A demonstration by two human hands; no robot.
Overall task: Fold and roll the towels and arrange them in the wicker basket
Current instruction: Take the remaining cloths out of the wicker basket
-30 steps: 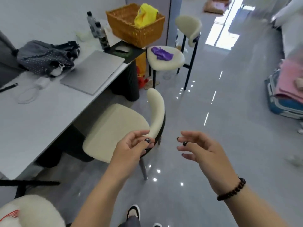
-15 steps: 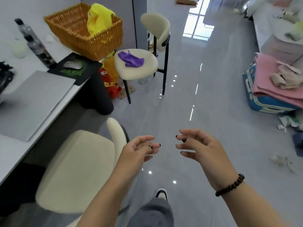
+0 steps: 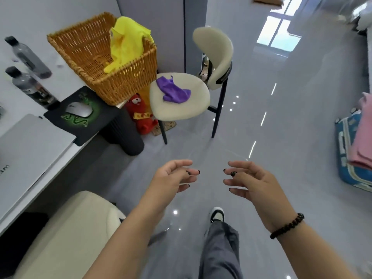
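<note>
As the person walks closer than a second ago, left hand (image 3: 171, 179) and right hand (image 3: 251, 182) hang loosely curled and empty, nearing the purple towel (image 3: 174, 91) on the chair (image 3: 181, 109) beside the counter's wicker basket (image 3: 86, 57) holding a yellow towel (image 3: 126, 43).

Looks like a home office: white desk (image 3: 30, 190) with laptop (image 3: 26, 146) and mouse (image 3: 79, 111), cream chair (image 3: 181, 101) just beside the desk.
</note>
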